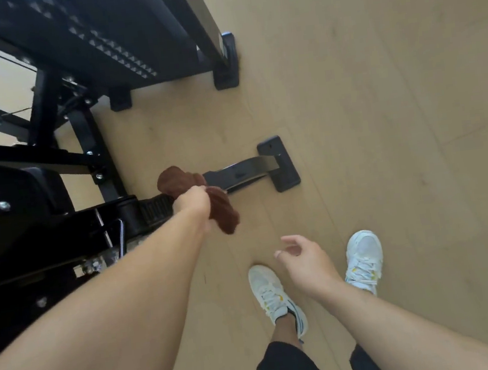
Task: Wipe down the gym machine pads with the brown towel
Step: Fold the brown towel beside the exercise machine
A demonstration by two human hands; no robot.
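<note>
left hand [192, 201] grips bunched brown towel [175, 182], ends spilling both sides | right hand [301, 256] relaxed, holding nothing

- Even, soft daylight is filling the room; the floor [380, 108] is reading bright and warm beige, with no hard shadows falling on it.
- The machine [30, 239] along the left edge is sinking into near-solid black, its detail getting lost, while its bolts and metal bar are catching small glints.
- A pale sheen is showing on the strut [241, 168] lying on the floor.
- Wide-angle distortion is bending straight lines toward the frame edges and stretching both forearms at the bottom corners.
- The whole picture is looking slightly soft, with compression smearing fine texture.
- The towel [195, 199] is blurring a little, its folds barely resolving.
- The shoes [363, 259] are coming close to overexposing.
</note>
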